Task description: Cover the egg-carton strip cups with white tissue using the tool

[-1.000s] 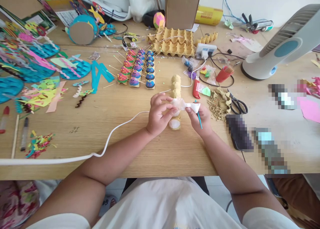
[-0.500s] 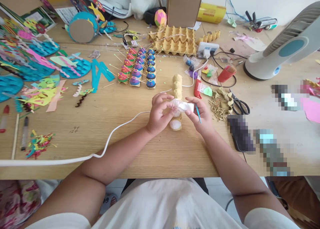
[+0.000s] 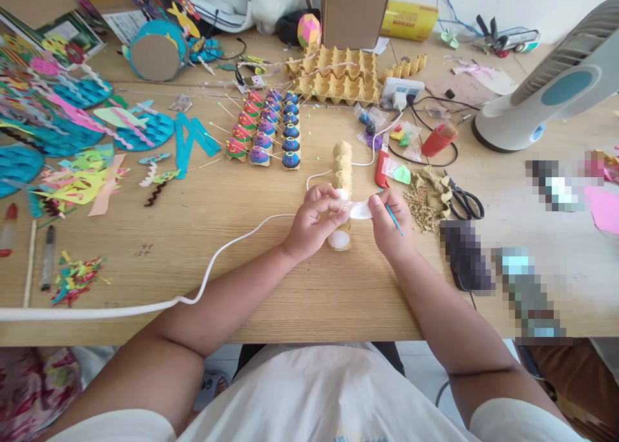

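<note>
My left hand (image 3: 314, 226) pinches a crinkled clear plastic wrapper (image 3: 344, 206) over the middle of the work area. White soft clay (image 3: 360, 211) stretches from that wrapper to my right hand (image 3: 393, 229), whose thumb and fingers grip its other end. A thin blue stick tool (image 3: 395, 221) is also held in my right hand, sticking out past the fingers. Beneath both hands lies a strip of tan egg carton (image 3: 343, 165), its far cups bare. White clay (image 3: 339, 240) covers its nearest cup; another white cup shows partly behind my left fingers.
Painted egg-carton strips (image 3: 264, 133) with pin-like sticks stand beyond my left hand. To the right are a red-handled cutter (image 3: 382, 170), black scissors (image 3: 467, 200), carton scraps (image 3: 430, 194) and a white fan (image 3: 536, 100). A white cable (image 3: 213, 261) crosses the left side.
The white clay now extends out of the wrapper between my hands. My right hand has turned and closed over its end, and the blue stick has tilted.
</note>
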